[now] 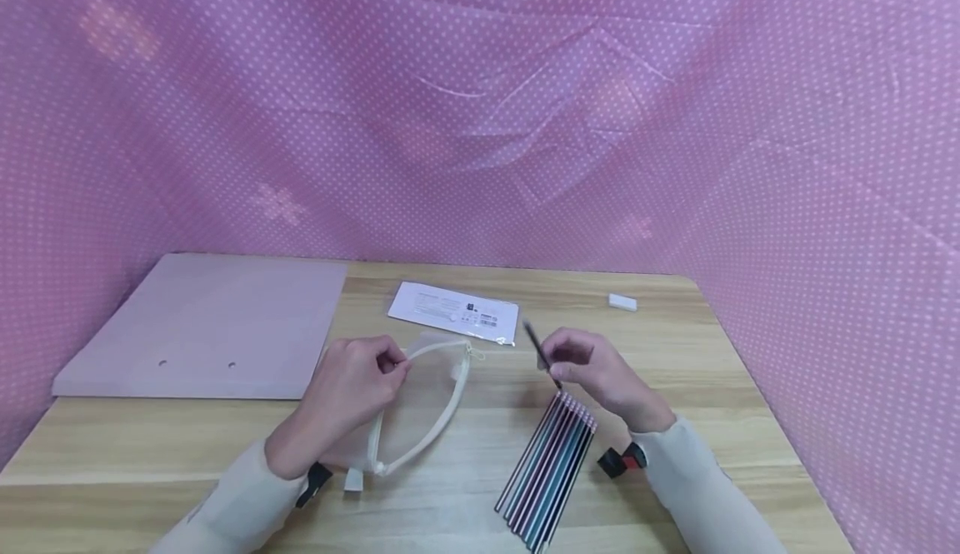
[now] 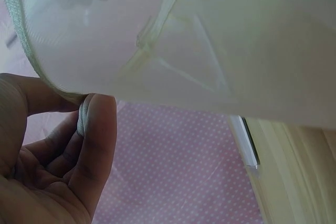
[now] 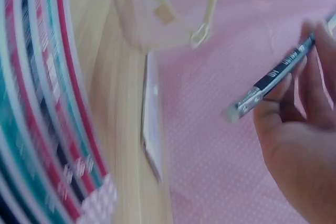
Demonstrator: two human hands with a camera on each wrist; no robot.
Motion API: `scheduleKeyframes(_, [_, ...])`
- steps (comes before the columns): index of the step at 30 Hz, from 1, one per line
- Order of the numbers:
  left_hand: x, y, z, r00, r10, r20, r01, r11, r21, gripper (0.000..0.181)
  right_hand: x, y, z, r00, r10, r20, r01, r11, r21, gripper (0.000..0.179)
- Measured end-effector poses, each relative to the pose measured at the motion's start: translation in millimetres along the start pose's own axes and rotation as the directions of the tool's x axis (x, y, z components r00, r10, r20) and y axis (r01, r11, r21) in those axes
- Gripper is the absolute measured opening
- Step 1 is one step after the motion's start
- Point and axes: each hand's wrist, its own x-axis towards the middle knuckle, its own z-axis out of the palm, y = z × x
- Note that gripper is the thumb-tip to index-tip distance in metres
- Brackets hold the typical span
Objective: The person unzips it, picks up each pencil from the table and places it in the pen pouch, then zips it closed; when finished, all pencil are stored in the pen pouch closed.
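My left hand [image 1: 356,387] pinches the edge of a translucent zip pouch [image 1: 448,412]. The pouch's mouth gapes toward the right, its pale zipper edging curved apart. In the left wrist view, thumb and fingertip meet on the pouch's edging [image 2: 25,40]. Between the fingertips of my right hand [image 1: 592,371] is a dark pencil [image 3: 283,72] with printed lettering and a whitish end, held tilted above the table. Below it lies a flat row of several pencils [image 1: 547,471] in dark, teal and maroon, side by side, their pale dotted ends toward the right hand.
Behind the pouch lies a flat white printed packet [image 1: 427,306]. A small white block [image 1: 622,302] sits at the back right. A large pale board [image 1: 217,321] with two holes covers the back left of the wooden table [image 1: 705,387]. Pink dotted cloth [image 1: 480,162] hangs around the table.
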Motion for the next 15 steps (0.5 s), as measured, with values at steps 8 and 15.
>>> scheduleKeyframes(8, [0.8, 1.6, 4.6, 1.000, -0.014, 0.027, 0.014, 1.000, -0.019, 0.002, 13.3, -5, 26, 0.963, 0.048, -0.264, 0.062, 0.917, 0.393, 0.029])
scheduleKeyframes(15, [1.6, 1.6, 10.0, 1.000, -0.020, -0.003, 0.019, 0.998, -0.064, 0.004, 29.6, -9, 65, 0.862, 0.264, -0.433, -0.016, 0.868, 0.496, 0.021])
